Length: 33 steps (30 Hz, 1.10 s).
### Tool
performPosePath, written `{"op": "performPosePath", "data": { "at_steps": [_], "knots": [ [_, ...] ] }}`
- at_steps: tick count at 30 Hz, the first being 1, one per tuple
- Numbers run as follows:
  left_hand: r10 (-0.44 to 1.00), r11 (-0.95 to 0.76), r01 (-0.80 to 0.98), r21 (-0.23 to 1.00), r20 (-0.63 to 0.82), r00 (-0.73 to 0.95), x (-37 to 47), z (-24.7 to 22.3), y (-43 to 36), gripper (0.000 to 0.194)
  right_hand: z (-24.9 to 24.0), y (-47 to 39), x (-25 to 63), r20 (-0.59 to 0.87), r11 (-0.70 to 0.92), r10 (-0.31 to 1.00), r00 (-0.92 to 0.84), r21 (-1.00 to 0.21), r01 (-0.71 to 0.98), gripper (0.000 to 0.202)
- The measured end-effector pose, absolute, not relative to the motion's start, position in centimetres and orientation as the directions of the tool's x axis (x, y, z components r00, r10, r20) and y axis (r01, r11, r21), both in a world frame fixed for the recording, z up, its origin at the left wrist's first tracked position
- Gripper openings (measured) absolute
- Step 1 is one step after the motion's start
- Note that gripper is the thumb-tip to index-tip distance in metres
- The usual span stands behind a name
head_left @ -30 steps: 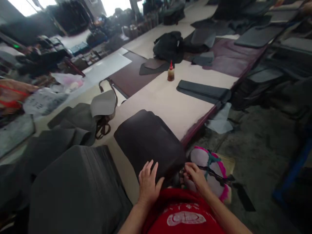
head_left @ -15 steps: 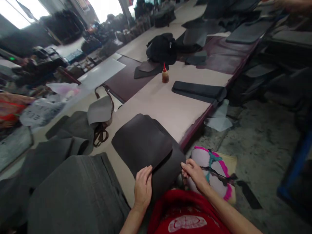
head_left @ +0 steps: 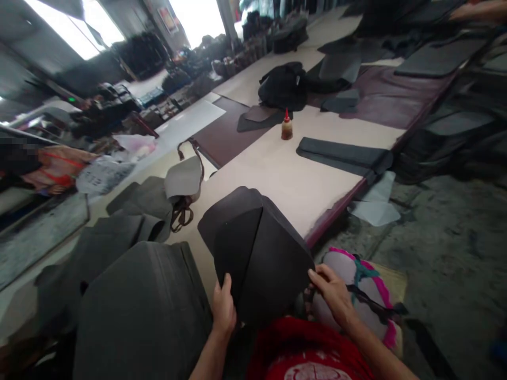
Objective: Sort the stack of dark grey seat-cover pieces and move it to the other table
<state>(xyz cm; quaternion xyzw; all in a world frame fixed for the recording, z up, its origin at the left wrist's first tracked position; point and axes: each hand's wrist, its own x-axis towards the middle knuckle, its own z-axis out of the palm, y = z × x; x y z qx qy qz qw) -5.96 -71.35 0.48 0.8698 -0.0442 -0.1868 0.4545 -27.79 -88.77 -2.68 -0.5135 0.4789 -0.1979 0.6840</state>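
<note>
A dark, leather-like panel (head_left: 279,258) is raised at the near edge of the table. My right hand (head_left: 332,290) pinches its right corner between thumb and fingers. At the lower left edge, my left hand (head_left: 224,307) is closed on the dark material with the thumb up; its fingers are partly hidden behind. A flap (head_left: 233,243) of the same dark material is lifted against the panel's left side, and a crease or edge runs between them. Whether they are one piece I cannot tell. Beneath, another dark piece (head_left: 229,206) lies on the tabletop.
A thick stack of dark grey pieces (head_left: 138,311) stands at my left. On the table (head_left: 261,169) are a red-tipped glue bottle (head_left: 287,128), a folded dark strip (head_left: 340,154) and a black bundle (head_left: 282,87). A pink-edged cushion (head_left: 336,264) is at my right. Another person's hand (head_left: 479,10) shows far right.
My left hand has moved from lying on top of the pieces to gripping their lower left edge. The dark flap has been lifted and tilted. The whole view has shifted slightly.
</note>
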Motion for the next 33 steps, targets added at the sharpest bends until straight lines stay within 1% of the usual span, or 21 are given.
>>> {"op": "performPosePath", "data": {
  "at_steps": [3,5,7,8,10,11,12,15,16,17,18,20,22,24,25,26,27,28,29,30,33],
  "knots": [
    [-0.244,-0.608,0.054,0.792,-0.252,0.937,-6.3,0.6,-70.8,0.054,-2.0,-88.4,-27.1,-0.467,0.464,-0.716,0.518,-0.874,-0.147,0.037],
    [-0.300,-0.655,-0.021,0.755,-0.235,0.924,-7.0,0.8,-70.5,0.056,-0.8,-87.9,-26.0,-0.487,0.504,-0.664,0.567,-0.852,-0.142,0.040],
    [-0.388,-0.667,-0.089,0.740,-0.244,0.889,-7.9,0.9,-70.1,0.057,0.6,-87.0,-24.4,-0.477,0.485,-0.613,0.630,-0.857,-0.176,0.037],
    [-0.461,-0.642,-0.133,0.755,-0.241,0.854,-8.2,0.9,-69.9,0.057,1.4,-86.5,-23.5,-0.447,0.451,-0.596,0.667,-0.874,-0.182,0.033],
    [-0.622,-0.542,-0.222,0.810,-0.210,0.755,-8.5,0.6,-69.1,0.057,2.7,-85.5,-21.5,-0.350,0.388,-0.568,0.745,-0.912,-0.132,0.028],
    [-0.674,-0.496,-0.246,0.833,-0.190,0.714,-8.4,0.3,-68.7,0.060,3.2,-85.0,-20.6,-0.300,0.356,-0.564,0.769,-0.929,-0.101,0.026],
    [-0.690,-0.474,-0.248,0.845,-0.182,0.700,-8.3,-0.1,-68.2,0.065,3.6,-84.7,-19.6,-0.255,0.319,-0.568,0.783,-0.945,-0.077,0.025],
    [-0.601,-0.525,-0.178,0.832,-0.214,0.771,-7.7,-0.8,-67.0,0.089,4.6,-83.8,-17.5,-0.148,0.210,-0.572,0.807,-0.977,-0.030,0.027],
    [-0.591,-0.530,-0.169,0.831,-0.219,0.777,-7.7,-0.8,-66.9,0.094,4.8,-83.6,-17.0,-0.131,0.192,-0.565,0.815,-0.981,-0.025,0.029],
    [-0.604,-0.526,-0.169,0.834,-0.225,0.765,-7.7,-0.6,-66.9,0.095,5.1,-83.5,-16.6,-0.124,0.180,-0.556,0.822,-0.983,-0.026,0.030],
    [-0.626,-0.518,-0.172,0.838,-0.235,0.744,-7.8,-0.3,-67.2,0.090,5.3,-83.4,-16.4,-0.118,0.168,-0.542,0.832,-0.985,-0.030,0.030],
    [-0.652,-0.507,-0.154,0.848,-0.261,0.712,-8.1,0.7,-68.1,0.073,5.5,-83.4,-16.2,-0.100,0.134,-0.512,0.853,-0.990,-0.036,0.028],
    [-0.631,-0.503,-0.113,0.857,-0.275,0.726,-8.2,1.5,-69.1,0.058,5.3,-83.9,-16.7,-0.083,0.120,-0.506,0.859,-0.992,-0.025,0.030],
    [-0.557,-0.515,-0.058,0.855,-0.282,0.781,-8.2,1.8,-69.6,0.054,4.1,-85.2,-17.9,-0.099,0.117,-0.611,0.786,-0.993,-0.034,0.039],
    [-0.498,-0.534,-0.017,0.845,-0.299,0.814,-8.0,1.8,-69.6,0.053,3.1,-86.1,-18.8,-0.117,0.105,-0.709,0.696,-0.993,-0.061,0.044],
    [-0.428,-0.549,0.040,0.835,-0.322,0.844,-7.8,1.6,-69.6,0.053,2.0,-87.0,-19.7,-0.145,0.088,-0.816,0.559,-0.988,-0.129,0.045],
    [-0.356,-0.549,0.109,0.829,-0.350,0.867,-7.7,1.4,-69.4,0.053,0.7,-88.0,-20.7,-0.156,0.080,-0.894,0.421,-0.978,-0.193,0.048],
    [-0.290,-0.531,0.182,0.828,-0.379,0.879,-7.5,1.1,-69.3,0.052,-0.6,-89.0,-21.7,-0.175,0.091,-0.928,0.330,-0.963,-0.255,0.053],
    [-0.241,-0.497,0.246,0.832,-0.404,0.883,-7.3,0.9,-69.1,0.050,-1.8,-89.9,-22.7,-0.214,0.126,-0.936,0.281,-0.945,-0.303,0.058],
    [-0.213,-0.455,0.298,0.839,-0.427,0.879,-7.2,0.6,-69.0,0.048,-2.7,-90.6,-23.6,-0.263,0.164,-0.921,0.287,-0.931,-0.328,0.057],
    [-0.187,-0.375,0.378,0.846,-0.468,0.864,-6.9,0.3,-68.9,0.044,-4.0,-91.2,-25.3,-0.354,0.228,-0.854,0.382,-0.914,-0.337,0.045]
  ]
}}
